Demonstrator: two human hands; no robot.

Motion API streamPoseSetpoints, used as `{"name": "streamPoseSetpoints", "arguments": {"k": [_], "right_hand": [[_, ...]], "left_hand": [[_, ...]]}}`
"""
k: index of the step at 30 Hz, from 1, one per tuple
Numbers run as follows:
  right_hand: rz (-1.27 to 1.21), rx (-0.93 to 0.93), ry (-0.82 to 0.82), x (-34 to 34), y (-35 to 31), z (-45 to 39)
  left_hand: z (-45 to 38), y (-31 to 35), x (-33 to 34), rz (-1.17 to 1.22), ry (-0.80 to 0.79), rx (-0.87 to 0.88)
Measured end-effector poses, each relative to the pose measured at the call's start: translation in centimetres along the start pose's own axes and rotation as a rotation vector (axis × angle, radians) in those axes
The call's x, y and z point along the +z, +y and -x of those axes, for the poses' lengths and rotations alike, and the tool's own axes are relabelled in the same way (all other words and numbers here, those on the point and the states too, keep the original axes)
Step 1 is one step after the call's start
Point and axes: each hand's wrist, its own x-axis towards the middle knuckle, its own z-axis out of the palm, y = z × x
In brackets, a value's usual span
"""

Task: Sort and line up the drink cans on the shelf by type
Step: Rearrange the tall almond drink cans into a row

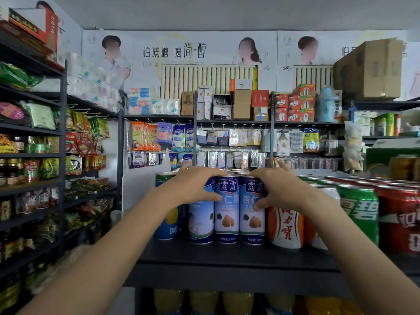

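Blue-and-white slim cans (pixel 226 208) upright at the dark shelf (pixel 227 255) front, left hand (pixel 195 185) curled round the leftmost, right hand (pixel 276 189) clasping the rightmost, forearms reaching forward.

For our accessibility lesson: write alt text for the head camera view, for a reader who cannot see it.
Two bare hands, left hand and right hand, grip a front row of three blue-and-white cans on a dark shop shelf. An orange-and-white can, a green can and red cans stand to the right.
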Motion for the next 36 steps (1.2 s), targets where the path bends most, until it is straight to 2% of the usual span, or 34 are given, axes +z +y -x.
{"name": "streamPoseSetpoints", "arguments": {"k": [6,10,12,16,23,27,29,33,36], "right_hand": [[0.009,-0.018,0.022,-0.2,-0.2,0.7],[0.018,0.004,0.27,0.9,0.2,2.3],[0.047,-0.014,0.327,2.0,-0.2,2.7],[0.177,-0.021,0.404,4.3,-1.4,3.1],[0.207,-0.002,0.564,5.5,-1.7,2.8],[0.197,-0.106,0.557,6.8,-3.1,3.1],[0.201,-0.101,0.526,7.5,-3.7,3.0],[0.142,-0.07,0.554,7.5,-4.0,3.2],[0.037,-0.061,0.664,6.4,-5.2,3.1]], "left_hand": [[0.8,-0.1,0.2,0.039,0.074,-0.053],[2.7,-0.8,0.7,0.016,0.298,-0.152],[3.7,-0.9,1.5,0.01,0.374,-0.178],[4.5,-0.2,3.1,-0.033,0.39,-0.194],[5.0,0.2,4.1,-0.099,0.43,-0.201],[6.3,0.7,5.5,-0.15,0.446,-0.169],[6.6,0.6,5.7,-0.161,0.454,-0.15],[7.5,-0.5,4.6,-0.078,0.553,-0.127],[8.4,-2.9,3.5,0.076,0.698,-0.219]]}}
